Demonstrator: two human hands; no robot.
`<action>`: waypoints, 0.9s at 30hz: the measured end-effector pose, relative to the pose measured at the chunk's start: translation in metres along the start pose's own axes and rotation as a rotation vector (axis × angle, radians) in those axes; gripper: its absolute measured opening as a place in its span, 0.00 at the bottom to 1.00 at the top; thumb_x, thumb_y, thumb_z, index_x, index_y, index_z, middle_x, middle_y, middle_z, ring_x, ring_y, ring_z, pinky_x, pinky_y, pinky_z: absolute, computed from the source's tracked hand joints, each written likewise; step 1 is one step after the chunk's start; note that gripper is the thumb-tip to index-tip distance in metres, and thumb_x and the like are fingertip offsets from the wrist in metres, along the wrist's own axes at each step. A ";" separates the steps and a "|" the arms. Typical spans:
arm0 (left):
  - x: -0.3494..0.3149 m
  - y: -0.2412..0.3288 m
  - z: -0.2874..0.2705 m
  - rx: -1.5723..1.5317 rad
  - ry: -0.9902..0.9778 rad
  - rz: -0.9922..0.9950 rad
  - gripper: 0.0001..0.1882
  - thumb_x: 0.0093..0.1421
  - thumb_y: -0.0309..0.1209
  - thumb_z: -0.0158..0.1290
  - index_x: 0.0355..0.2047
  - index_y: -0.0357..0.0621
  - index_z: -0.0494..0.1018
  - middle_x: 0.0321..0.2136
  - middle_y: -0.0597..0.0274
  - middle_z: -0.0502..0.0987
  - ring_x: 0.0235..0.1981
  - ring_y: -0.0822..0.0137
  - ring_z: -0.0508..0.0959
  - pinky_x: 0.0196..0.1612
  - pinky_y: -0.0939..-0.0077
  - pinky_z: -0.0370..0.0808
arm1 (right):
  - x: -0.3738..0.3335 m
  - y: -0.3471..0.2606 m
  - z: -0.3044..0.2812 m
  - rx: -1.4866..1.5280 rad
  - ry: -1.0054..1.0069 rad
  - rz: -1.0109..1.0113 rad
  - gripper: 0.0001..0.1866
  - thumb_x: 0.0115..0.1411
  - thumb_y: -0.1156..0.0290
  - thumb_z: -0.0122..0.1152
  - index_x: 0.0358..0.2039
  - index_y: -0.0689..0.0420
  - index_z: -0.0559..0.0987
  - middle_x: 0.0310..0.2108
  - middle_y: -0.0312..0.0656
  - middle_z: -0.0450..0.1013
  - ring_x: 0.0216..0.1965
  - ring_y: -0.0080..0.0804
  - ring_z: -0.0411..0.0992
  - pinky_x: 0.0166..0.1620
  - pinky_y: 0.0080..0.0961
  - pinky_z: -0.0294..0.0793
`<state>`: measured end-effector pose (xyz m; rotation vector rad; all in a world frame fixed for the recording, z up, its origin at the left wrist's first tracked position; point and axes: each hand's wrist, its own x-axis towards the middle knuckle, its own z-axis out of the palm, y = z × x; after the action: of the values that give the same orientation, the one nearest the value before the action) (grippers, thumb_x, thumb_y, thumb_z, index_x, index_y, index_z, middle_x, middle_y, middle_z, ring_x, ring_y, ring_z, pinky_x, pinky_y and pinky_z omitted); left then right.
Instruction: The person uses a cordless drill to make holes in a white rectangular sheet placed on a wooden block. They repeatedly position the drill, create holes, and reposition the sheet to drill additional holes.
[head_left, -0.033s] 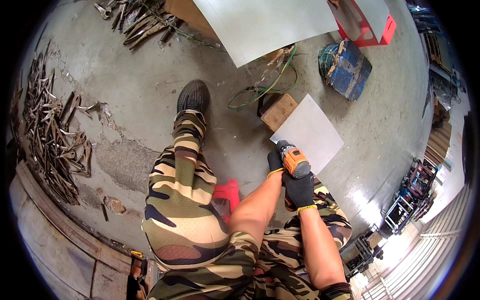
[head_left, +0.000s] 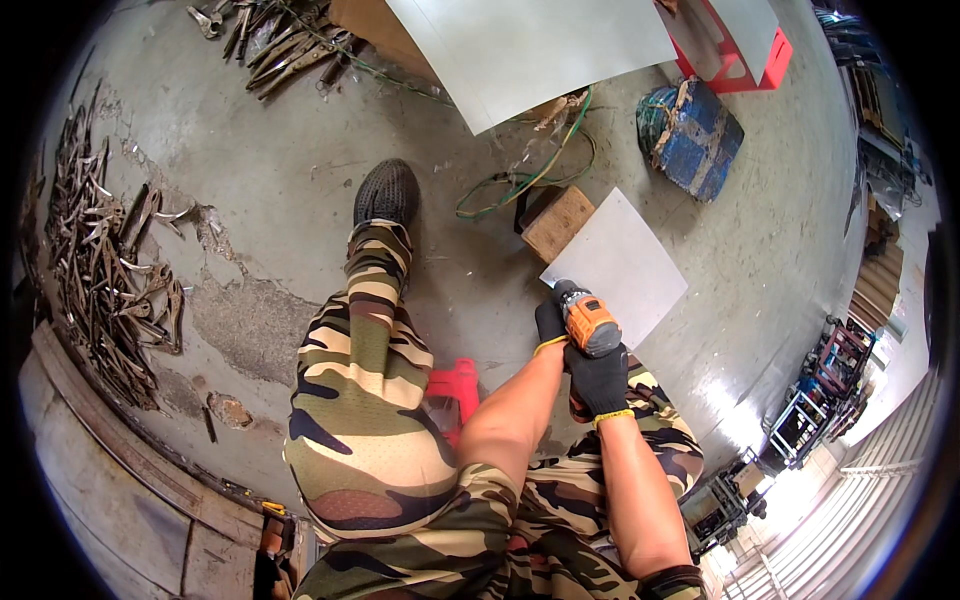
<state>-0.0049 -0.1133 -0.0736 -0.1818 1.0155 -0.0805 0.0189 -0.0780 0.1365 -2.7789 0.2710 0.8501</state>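
An orange and black power drill (head_left: 590, 322) points down at the near edge of a small grey metal sheet (head_left: 625, 262) lying on the floor. My right hand (head_left: 600, 378), in a black glove, grips the drill's handle from behind. My left hand (head_left: 547, 322), also gloved, sits tight against the drill's left side by the sheet's corner; its fingers are hidden. The sheet's far corner rests beside a wooden block (head_left: 558, 222). My legs in camouflage trousers frame the spot, the left foot in a black shoe (head_left: 386, 192) stretched forward.
A red stool (head_left: 452, 388) shows under me. A large metal sheet (head_left: 530, 45) lies ahead, with green wire (head_left: 520, 178), a blue wrapped block (head_left: 692, 128) and a red frame (head_left: 745, 62). Piles of scrap metal pieces (head_left: 100, 270) line the left; racks (head_left: 820, 400) stand right.
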 end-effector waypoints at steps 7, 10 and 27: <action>0.010 -0.010 -0.010 -0.097 -0.027 -0.035 0.19 0.71 0.41 0.41 0.43 0.40 0.77 0.41 0.50 0.80 0.43 0.52 0.79 0.49 0.58 0.76 | 0.002 0.003 0.003 -0.016 0.027 -0.014 0.24 0.51 0.54 0.68 0.38 0.62 0.81 0.34 0.56 0.80 0.39 0.58 0.79 0.42 0.46 0.79; 0.017 -0.016 -0.014 -0.155 -0.045 -0.063 0.20 0.71 0.41 0.40 0.44 0.40 0.76 0.42 0.50 0.80 0.44 0.52 0.79 0.50 0.57 0.76 | 0.003 0.005 0.005 -0.031 0.027 -0.011 0.24 0.51 0.54 0.68 0.39 0.62 0.81 0.34 0.56 0.80 0.39 0.58 0.79 0.42 0.47 0.78; 0.011 -0.011 -0.008 -0.027 -0.010 -0.010 0.19 0.71 0.42 0.39 0.44 0.42 0.76 0.42 0.50 0.79 0.44 0.53 0.78 0.50 0.57 0.76 | 0.003 0.011 0.006 0.007 0.052 -0.054 0.22 0.52 0.56 0.67 0.40 0.61 0.80 0.34 0.55 0.80 0.38 0.57 0.79 0.41 0.46 0.78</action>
<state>-0.0055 -0.1262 -0.0846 -0.2111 1.0061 -0.0748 0.0160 -0.0870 0.1284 -2.7911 0.2071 0.7635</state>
